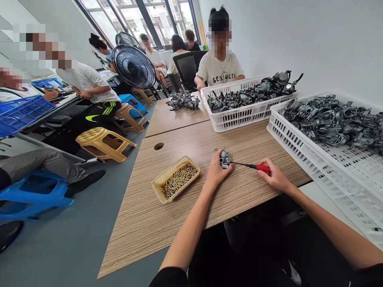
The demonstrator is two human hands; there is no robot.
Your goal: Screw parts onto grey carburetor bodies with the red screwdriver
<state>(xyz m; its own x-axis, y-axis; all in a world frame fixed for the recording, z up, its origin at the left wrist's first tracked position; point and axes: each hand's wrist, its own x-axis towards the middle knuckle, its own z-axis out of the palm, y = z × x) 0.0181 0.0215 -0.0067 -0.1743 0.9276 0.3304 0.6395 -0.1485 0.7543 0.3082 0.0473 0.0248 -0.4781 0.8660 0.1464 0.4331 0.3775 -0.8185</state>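
A small grey metal carburetor (pixel 225 158) rests on the wooden table (pixel 179 141), gripped by my left hand (pixel 217 169) with thumb and fingers around its sides. My right hand (pixel 275 175) is closed on the red handle of a screwdriver (pixel 262 168). The screwdriver's dark shaft points left, and its tip meets the right side of the carburetor; the exact contact point is too small to make out. To the left of my left hand stands a beige tray (pixel 157 190) holding many small brass-coloured and silver pieces. A few tiny brass-coloured bits lie just behind the carburetor.
Two white plastic crates, one (pixel 227 123) at the back and one (pixel 302 147) at the right, hold piled metal carburetor parts. More parts (pixel 184 99) lie at the table's far end. A person (pixel 221 65) sits opposite. Stools (pixel 104 141) and a fan (pixel 133 65) stand left.
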